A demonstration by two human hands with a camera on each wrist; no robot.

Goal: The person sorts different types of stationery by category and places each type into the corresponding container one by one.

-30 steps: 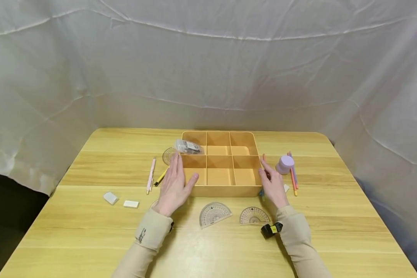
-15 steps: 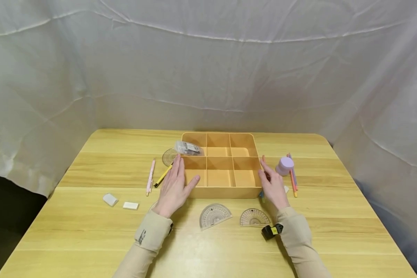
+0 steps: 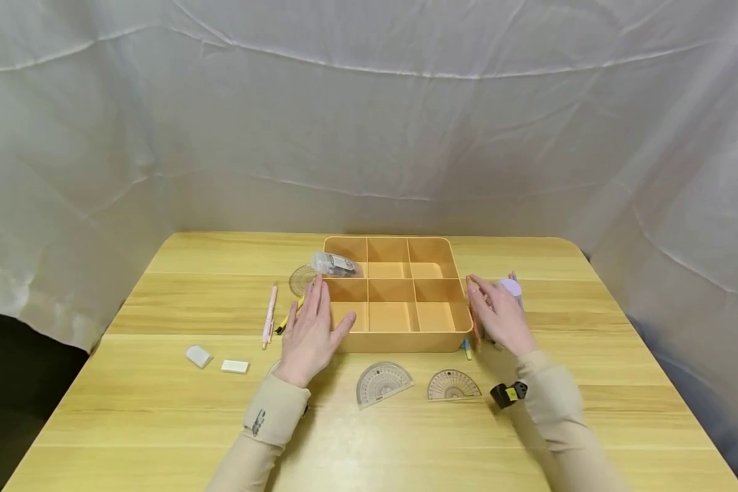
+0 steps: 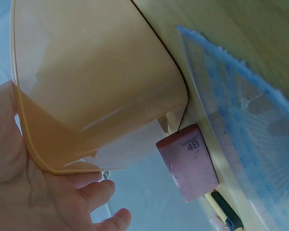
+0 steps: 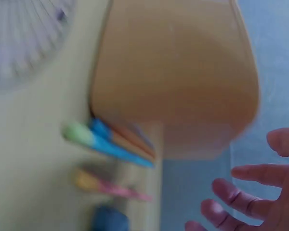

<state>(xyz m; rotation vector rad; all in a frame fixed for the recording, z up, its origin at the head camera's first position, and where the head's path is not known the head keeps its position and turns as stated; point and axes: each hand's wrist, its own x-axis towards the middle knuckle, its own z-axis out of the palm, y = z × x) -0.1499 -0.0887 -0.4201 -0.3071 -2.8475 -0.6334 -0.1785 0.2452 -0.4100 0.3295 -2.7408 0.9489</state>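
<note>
A peach organizer box (image 3: 400, 342) with several compartments stands at mid table. My left hand (image 3: 307, 335) rests against its left side with straight fingers; in the left wrist view the same hand touches the box rim. Off the right side, my right hand (image 3: 503, 318) is apart from the box, over pens and next to a lilac round container (image 3: 512, 288) that it partly covers. The right wrist view shows that hand's fingers spread, holding nothing. A clear plastic pouch-like packet with dark contents (image 3: 334, 264) lies tilted in the back left compartment, sticking out over the rim.
Two clear protractors (image 3: 384, 384) lie in front of the box, another (image 3: 301, 280) behind the left hand. White erasers (image 3: 235, 366), a pink pen (image 3: 269, 318) and a yellow-black pen-like tool (image 3: 288, 316) lie left. A 4B eraser (image 4: 190, 163) and blue pens (image 5: 118, 149) lie beside the box.
My right hand has left the box's right side and moved right, its fingers now extended over the pens. My left hand stays at the left side.
</note>
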